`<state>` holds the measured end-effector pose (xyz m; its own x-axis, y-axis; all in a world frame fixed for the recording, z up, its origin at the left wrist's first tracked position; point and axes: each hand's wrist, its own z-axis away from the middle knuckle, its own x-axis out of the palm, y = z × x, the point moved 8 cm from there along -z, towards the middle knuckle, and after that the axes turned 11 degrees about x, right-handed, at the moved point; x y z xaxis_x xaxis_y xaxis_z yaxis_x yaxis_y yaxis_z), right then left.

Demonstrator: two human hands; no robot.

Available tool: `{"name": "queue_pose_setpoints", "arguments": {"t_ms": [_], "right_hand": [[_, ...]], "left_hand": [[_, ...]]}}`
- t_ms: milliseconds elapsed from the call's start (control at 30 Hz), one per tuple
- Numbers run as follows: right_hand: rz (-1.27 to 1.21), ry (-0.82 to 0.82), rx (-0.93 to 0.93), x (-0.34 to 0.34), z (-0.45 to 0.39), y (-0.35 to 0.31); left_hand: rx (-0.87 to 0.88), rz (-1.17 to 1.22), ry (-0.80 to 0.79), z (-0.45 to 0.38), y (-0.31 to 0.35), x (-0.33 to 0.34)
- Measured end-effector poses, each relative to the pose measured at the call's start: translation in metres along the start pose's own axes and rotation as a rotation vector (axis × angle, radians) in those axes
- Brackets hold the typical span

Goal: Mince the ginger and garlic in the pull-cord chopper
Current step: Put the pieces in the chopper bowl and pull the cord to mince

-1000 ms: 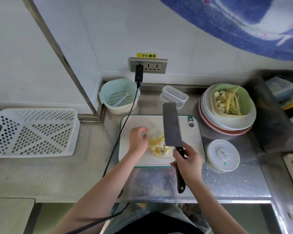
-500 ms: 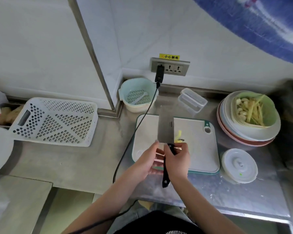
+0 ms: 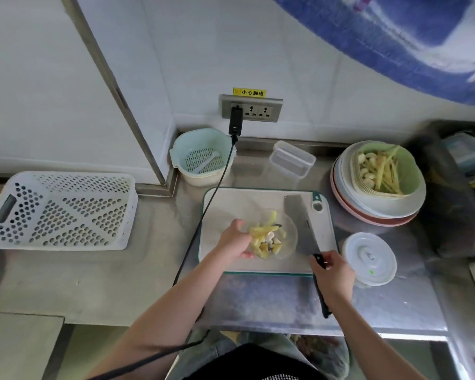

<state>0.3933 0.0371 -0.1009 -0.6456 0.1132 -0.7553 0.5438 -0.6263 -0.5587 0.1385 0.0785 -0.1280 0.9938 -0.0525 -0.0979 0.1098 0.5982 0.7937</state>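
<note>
Left hand (image 3: 235, 239) curled, forearm extended forward; right hand (image 3: 331, 275) fingers wrapped tight, wrist angled inward.

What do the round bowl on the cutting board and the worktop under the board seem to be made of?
The round clear chopper bowl looks like transparent glossy plastic, possibly glass: the white board shows through. The grey worktop looks like brushed stainless steel: dull streaky reflections, folded metal edge.

The chopper bowl (image 3: 281, 234), a clear round cup with no lid on it, stands upright on the white cutting board (image 3: 258, 267), and yellow ginger strips (image 3: 263, 231) and pale garlic pieces (image 3: 270, 237) lie piled loosely inside it around a dark blade part. The chopper's white round lid (image 3: 369, 258) lies flat on the steel counter just right of the board, apart from the bowl.
</note>
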Motion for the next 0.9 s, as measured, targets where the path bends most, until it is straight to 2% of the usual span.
{"name": "queue_pose_setpoints", "arguments": {"t_ms": [100, 200, 267, 367, 433, 500, 600, 733, 833, 900], "right_hand": [[0.126, -0.019, -0.052, 0.0, -0.011, 0.01], [0.133, 0.119, -0.077, -0.035, -0.025, 0.011], [0.188, 0.188, -0.03, -0.059, -0.04, 0.017], [0.354, 0.004, 0.219, -0.059, -0.069, 0.041], [0.402, -0.124, 0.276, -0.05, -0.08, 0.045], [0.403, -0.145, 0.245, -0.046, -0.083, 0.041], [0.288, -0.091, 0.244, -0.048, -0.076, 0.028], [-0.054, 0.03, 0.15, -0.061, -0.052, -0.012], [-0.3, -0.097, 0.024, -0.054, -0.026, -0.055], [-0.486, -0.213, -0.103, -0.045, -0.009, -0.087]], "left_hand": [[0.131, -0.12, -0.015, -0.002, 0.006, 0.0], [0.463, -0.469, 0.094, 0.009, 0.022, -0.006], [0.521, -0.538, 0.149, 0.016, 0.025, -0.009], [0.635, -0.683, 0.193, 0.027, 0.035, -0.005], [0.699, -0.705, 0.247, 0.034, 0.042, -0.006], [0.641, -0.673, 0.275, 0.029, 0.04, -0.01], [0.47, -0.624, 0.218, 0.011, 0.029, -0.011], [0.363, -0.496, 0.166, -0.002, 0.014, -0.015], [0.302, -0.513, 0.136, -0.005, 0.004, -0.02], [0.324, -0.516, 0.153, -0.005, 0.004, -0.024]]}}
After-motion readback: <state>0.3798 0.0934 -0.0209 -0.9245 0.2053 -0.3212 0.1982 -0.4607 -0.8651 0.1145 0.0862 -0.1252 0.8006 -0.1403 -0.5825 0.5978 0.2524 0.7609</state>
